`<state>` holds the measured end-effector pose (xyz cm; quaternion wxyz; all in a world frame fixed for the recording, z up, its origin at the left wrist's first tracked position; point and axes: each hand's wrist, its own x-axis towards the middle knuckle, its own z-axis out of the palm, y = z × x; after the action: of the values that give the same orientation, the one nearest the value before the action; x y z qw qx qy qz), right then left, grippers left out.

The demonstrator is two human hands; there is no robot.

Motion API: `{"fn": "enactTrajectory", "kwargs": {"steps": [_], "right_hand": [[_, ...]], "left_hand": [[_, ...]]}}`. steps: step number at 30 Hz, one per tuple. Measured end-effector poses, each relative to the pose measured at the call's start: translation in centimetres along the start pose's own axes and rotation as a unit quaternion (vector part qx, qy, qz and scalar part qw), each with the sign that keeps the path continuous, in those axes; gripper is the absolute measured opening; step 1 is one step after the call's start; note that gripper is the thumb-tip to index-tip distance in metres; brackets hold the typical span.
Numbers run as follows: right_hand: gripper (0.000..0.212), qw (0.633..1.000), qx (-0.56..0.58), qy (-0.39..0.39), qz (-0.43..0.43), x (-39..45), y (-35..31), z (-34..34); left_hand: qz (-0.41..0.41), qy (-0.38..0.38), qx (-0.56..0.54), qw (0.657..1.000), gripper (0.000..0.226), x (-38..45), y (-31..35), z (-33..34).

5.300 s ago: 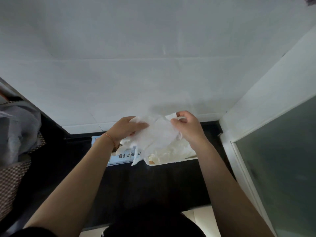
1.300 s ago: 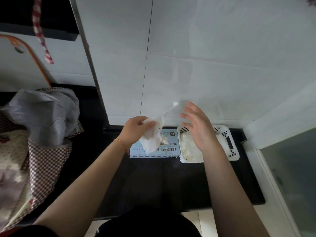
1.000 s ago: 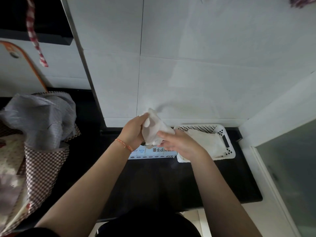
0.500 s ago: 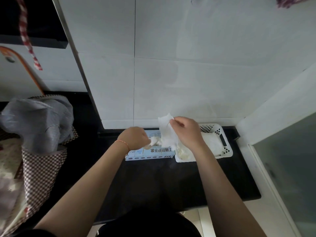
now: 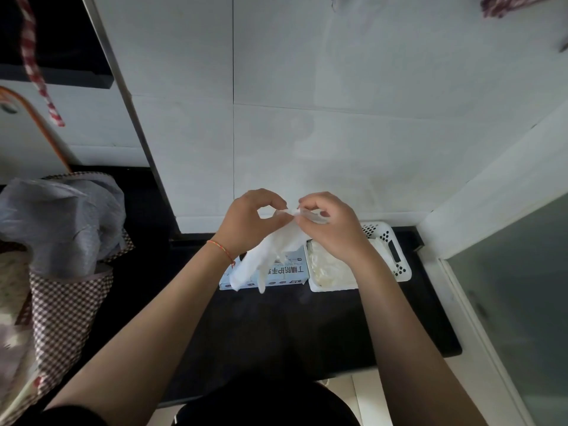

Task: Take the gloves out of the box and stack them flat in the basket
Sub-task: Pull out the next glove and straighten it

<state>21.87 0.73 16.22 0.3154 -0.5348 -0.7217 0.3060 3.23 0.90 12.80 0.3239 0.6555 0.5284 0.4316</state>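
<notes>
Glove (image 5: pixel 270 250), white, pinched at its cuff by left hand (image 5: pixel 250 221) and right hand (image 5: pixel 330 227).
It hangs over the blue glove box (image 5: pixel 289 273), beside the white basket (image 5: pixel 399 265), on a black counter (image 5: pixel 276 327) against a white tiled wall (image 5: pixel 338 118).

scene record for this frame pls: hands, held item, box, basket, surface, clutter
left hand: left hand pinches the cuff end of the glove
right hand: right hand pinches the same end, beside the left
held item: white glove, hanging down in front of the box
box: glove box, pale blue, on the counter, left of the basket and next to it
basket: white basket, perforated walls, gloves already lying inside
surface: black counter against a white tiled wall
clutter: grey plastic bag over checked cloth, far left
</notes>
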Motion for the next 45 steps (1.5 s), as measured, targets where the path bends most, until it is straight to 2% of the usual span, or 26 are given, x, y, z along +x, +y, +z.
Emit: {"fn": "enactTrajectory", "kwargs": {"steps": [2, 7, 14, 18, 22, 26, 30, 32, 36, 41, 43, 45], "right_hand": [[0.002, 0.998, 0.041, -0.013, 0.038, -0.1, -0.4, -0.5], [0.015, 0.993, 0.105, 0.024, 0.038, -0.1, -0.7, -1.9], [0.007, 0.995, 0.045, 0.075, 0.036, 0.1, 1.4, -3.6], [0.01, 0.996, 0.018, 0.074, 0.052, 0.1, 3.0, -4.4], [0.01, 0.989, 0.053, 0.089, 0.109, 0.5, 5.5, -5.0], [0.014, 0.971, 0.078, 0.091, 0.205, 0.6, 10.0, -5.5], [0.011, 0.958, 0.096, 0.036, 0.267, -0.3, 15.2, -5.9], [0.006, 0.96, 0.086, 0.01, 0.267, -0.7, 17.7, -6.5], [0.021, 0.962, 0.063, -0.024, 0.265, -0.4, 21.5, -7.7], [0.025, 0.964, 0.042, -0.039, 0.261, 0.1, 24.6, -9.0], [0.026, 0.961, 0.019, -0.063, 0.268, 0.1, 25.6, -9.4], [0.031, 0.958, -0.01, -0.091, 0.272, 0.2, 26.4, -9.8]], "left_hand": [[-0.014, -0.023, -0.02, 0.999, 0.01, 0.0, 0.4, 0.2], [-0.092, -0.122, -0.046, 0.987, 0.018, 0.4, 0.4, 0.8], [-0.193, -0.191, -0.111, 0.956, 0.021, 0.2, -0.9, 3.5], [-0.237, -0.186, -0.183, 0.936, 0.024, 0.5, -2.2, 4.3], [-0.266, -0.151, -0.256, 0.917, 0.02, 1.7, -2.7, 4.4], [-0.285, -0.122, -0.19, 0.931, 0.009, 3.5, -3.2, 7.1], [-0.303, -0.134, -0.069, 0.941, 0.007, 4.9, -4.8, 11.7], [-0.303, -0.138, -0.033, 0.942, 0.009, 5.8, -4.7, 13.8], [-0.306, -0.114, 0.017, 0.945, 0.011, 7.4, -4.5, 16.8], [-0.279, -0.085, 0.058, 0.955, 0.014, 8.7, -4.7, 20.2], [-0.255, -0.081, 0.101, 0.958, 0.018, 8.7, -5.1, 21.6], [-0.179, -0.069, 0.187, 0.963, 0.023, 8.3, -5.5, 22.8]]}}
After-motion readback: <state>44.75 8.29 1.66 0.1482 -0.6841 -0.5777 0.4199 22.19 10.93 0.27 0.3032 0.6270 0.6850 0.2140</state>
